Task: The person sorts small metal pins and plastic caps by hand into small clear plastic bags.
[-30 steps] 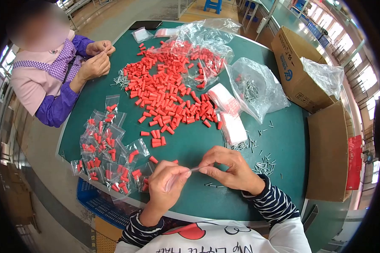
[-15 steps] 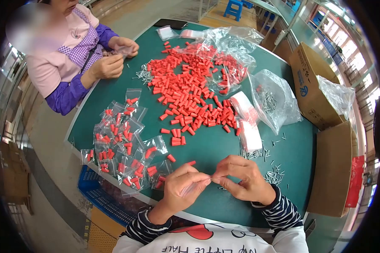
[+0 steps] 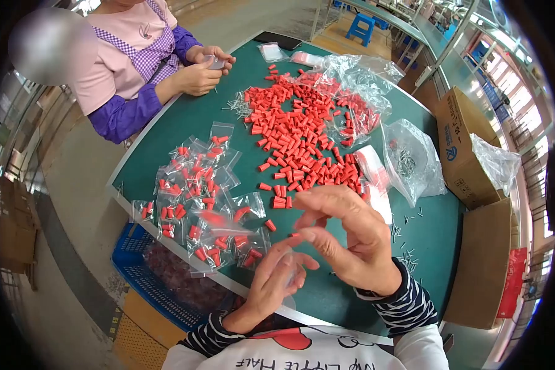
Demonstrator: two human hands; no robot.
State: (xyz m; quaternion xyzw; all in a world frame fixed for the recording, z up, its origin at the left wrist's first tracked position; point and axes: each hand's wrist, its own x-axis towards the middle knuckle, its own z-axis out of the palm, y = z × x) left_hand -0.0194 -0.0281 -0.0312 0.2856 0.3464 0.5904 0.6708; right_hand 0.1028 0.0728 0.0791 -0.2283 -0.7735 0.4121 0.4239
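Observation:
My left hand [image 3: 271,285], at the near edge of the table, has its fingers curled around clear plastic bags [image 3: 286,271]. To its right, my right hand [image 3: 354,243] is raised over the table. Its fingers are bent, with a gap between thumb and forefinger and nothing seen in it. A blurred clear bag [image 3: 219,223] with something red in it is in motion left of my hands. Below it lies a pile of small zip bags [image 3: 182,185] holding red plastic cones. A single loose cone [image 3: 270,225] lies close by.
A heap of red cones [image 3: 296,135] covers the table's middle. Screws [image 3: 407,262] lie at the right and in an open plastic bag [image 3: 407,163]. Cardboard boxes [image 3: 481,265] stand right; a blue basket [image 3: 129,265] stands lower left. A co-worker's hands [image 3: 203,74] hold a small bag.
My hands have come apart: the right has lifted and opened, the left has turned. A blurred bag now appears over the pile. The view has shifted, and the co-worker's hands have changed position.

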